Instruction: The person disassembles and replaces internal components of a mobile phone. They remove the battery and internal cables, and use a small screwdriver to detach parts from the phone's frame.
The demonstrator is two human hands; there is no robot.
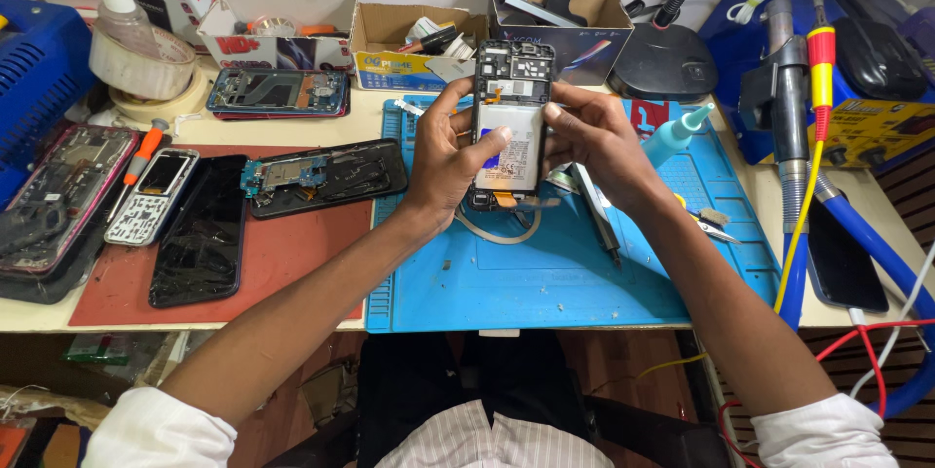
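my left hand (443, 161) and right hand (599, 142) up over the blue mat (545, 278), fingers of both pinching an opened phone (511, 127) by its edges, cracked phones on the tabletop (375, 112) off left

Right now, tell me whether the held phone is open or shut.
Open: the phone, held by left hand and right hand, has its back off, battery and boards exposed.

**What the view keeps back**

The left hand (440, 161) covers the left edge of the opened phone (511, 122), and the right hand (596, 142) covers its right edge; its lower end is hidden behind both palms; the print on its white battery (508, 147) is too small to read; the blue case (34, 69) is cut by the left edge (only a corner shows); the cardboard boxes (409, 39) hold parts too small to tell.
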